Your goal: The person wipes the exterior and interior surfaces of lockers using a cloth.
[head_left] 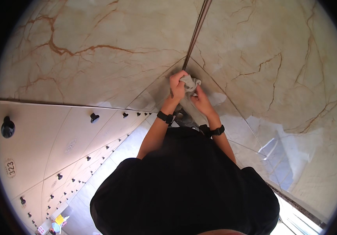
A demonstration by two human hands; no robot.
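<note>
A crumpled light grey cloth (191,83) is bunched between my two hands, in front of the corner where two marbled walls meet. My left hand (177,85) is closed on the cloth's left side, close to the lower visible end of a dark, shiny metal strip (197,32) that runs along the corner. Lower and to the right, my right hand (201,102) grips the cloth's lower right edge with bent fingers. Each wrist wears a black band. Whether the cloth touches the wall or the strip is hard to tell.
On the left, a bank of pale lockers (59,129) with black round knobs sticks out toward me. Marbled wall panels (262,47) rise on both sides of the corner. Yellow and blue items (59,220) lie on the tiled floor (109,164) at the lower left.
</note>
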